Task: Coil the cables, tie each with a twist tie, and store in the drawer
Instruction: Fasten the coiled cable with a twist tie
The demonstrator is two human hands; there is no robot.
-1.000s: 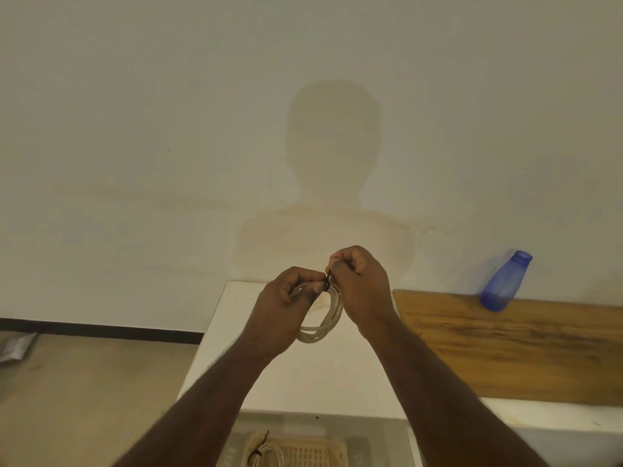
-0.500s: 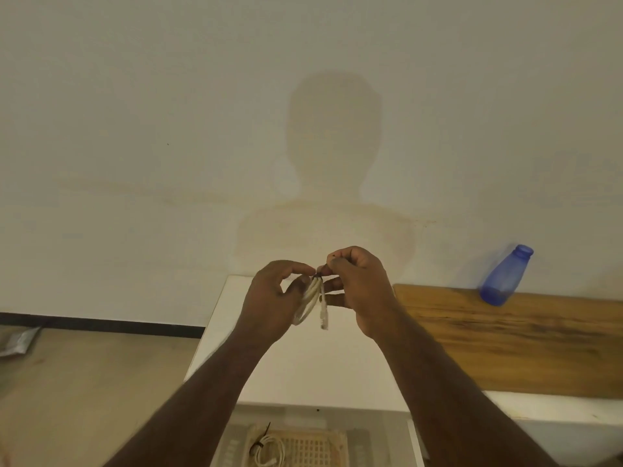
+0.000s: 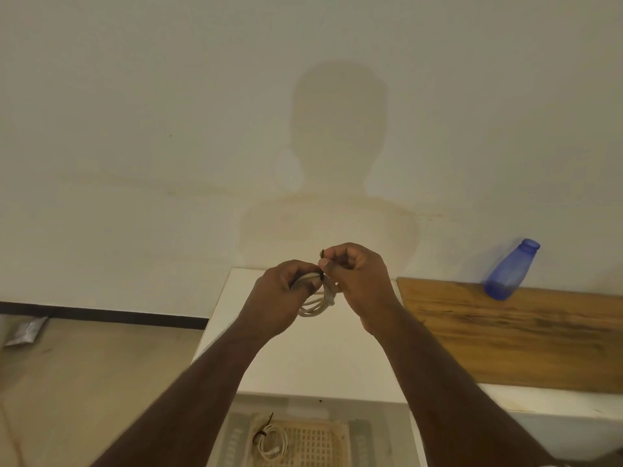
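A coiled white cable hangs between my hands above the white cabinet top. My left hand grips the coil's top strands. My right hand pinches a dark twist tie that wraps the coil, one end sticking up past the thumb. Below, in the open drawer, another white cable lies coiled and tied on a woven tray.
A blue plastic bottle stands on a wooden board at the right, against the wall. A silver packet lies on the floor at the left. The cabinet's left edge drops to the floor.
The coil hung open a second ago, then was squeezed flat with its plug dangling. Now its loops hang open again below my fingers, and my right hand has turned the tie.
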